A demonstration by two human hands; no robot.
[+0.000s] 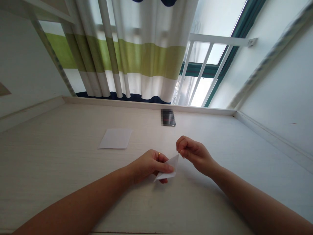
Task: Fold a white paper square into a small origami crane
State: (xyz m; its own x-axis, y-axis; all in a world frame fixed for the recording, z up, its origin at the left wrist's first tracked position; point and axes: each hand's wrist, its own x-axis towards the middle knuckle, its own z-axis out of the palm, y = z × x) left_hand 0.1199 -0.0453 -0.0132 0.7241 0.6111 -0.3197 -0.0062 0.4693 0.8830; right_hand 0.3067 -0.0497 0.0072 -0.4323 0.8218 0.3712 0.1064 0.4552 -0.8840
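Observation:
A small folded piece of white paper (168, 169) is held just above the pale table (73, 182). My left hand (149, 164) is closed on its lower part, thumb on top, with a ring on one finger. My right hand (193, 153) has its fingers curled and pinches the paper's upper tip between thumb and fingertip. Both forearms reach in from the bottom corners.
A flat white sheet of paper (115, 138) lies on the table to the left, beyond my hands. A small blurred dark object (168, 117) sits at the table's far edge. Behind it hang a striped curtain (127, 58) and a window with white bars (207, 58).

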